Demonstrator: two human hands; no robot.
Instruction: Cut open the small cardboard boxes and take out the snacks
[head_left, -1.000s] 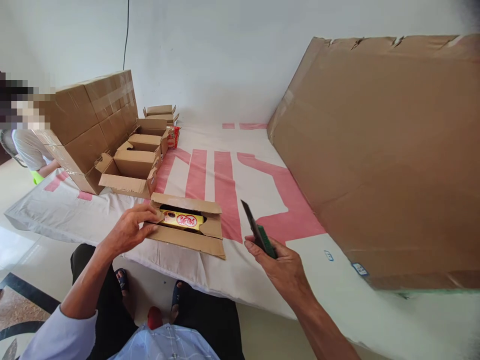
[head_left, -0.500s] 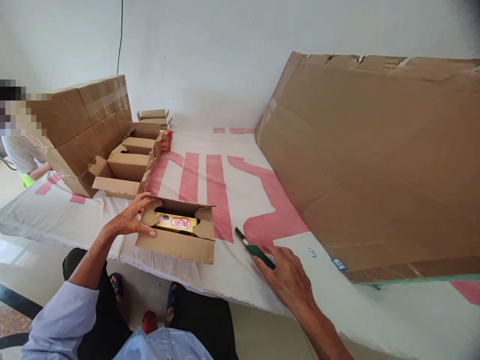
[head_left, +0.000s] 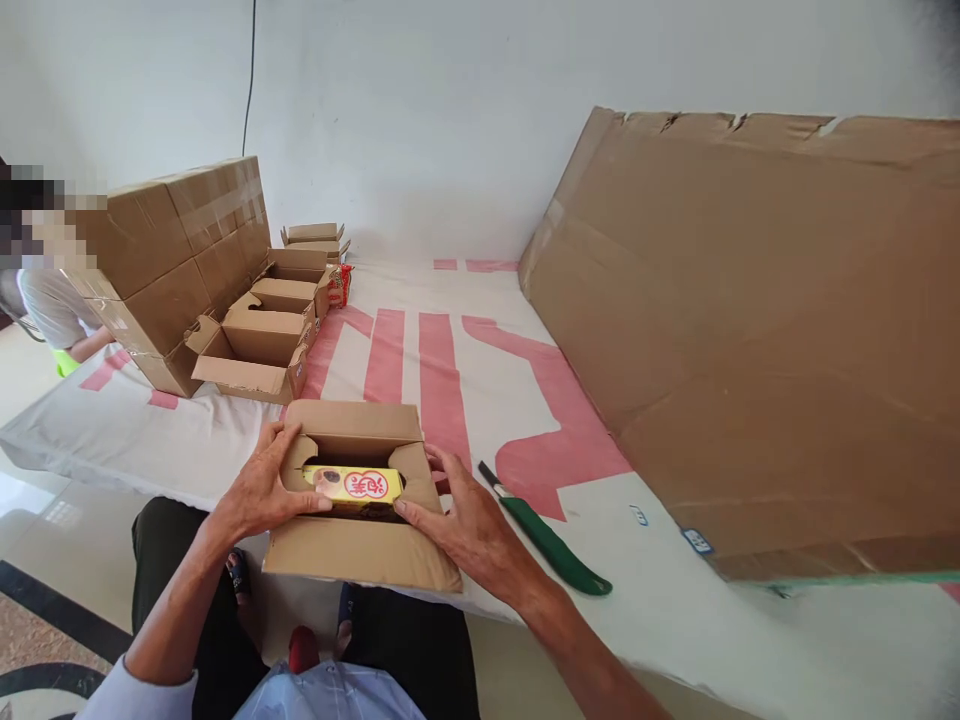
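Note:
A small open cardboard box [head_left: 360, 550] sits at the near edge of a white and pink sheet [head_left: 420, 350], its flaps folded out. Inside lies a yellow packet [head_left: 352, 485] with a red and white label. My left hand [head_left: 262, 490] rests on the box's left side, thumb touching the packet's left end. My right hand [head_left: 465, 520] lies on the right flap, fingers spread, thumb at the packet's right end. A green-handled utility knife [head_left: 551, 545] lies loose on the sheet just right of my right hand.
A large flat cardboard carton [head_left: 750, 330] fills the right side. At back left stand taped cartons [head_left: 165, 260] and a row of small open boxes [head_left: 259, 340]. Another person [head_left: 52, 300] sits behind those cartons. My dark trousers and the tiled floor are below.
My right hand put the green knife down on the sheet and moved left onto the box. The box has been drawn closer to me, both hands now at the yellow packet.

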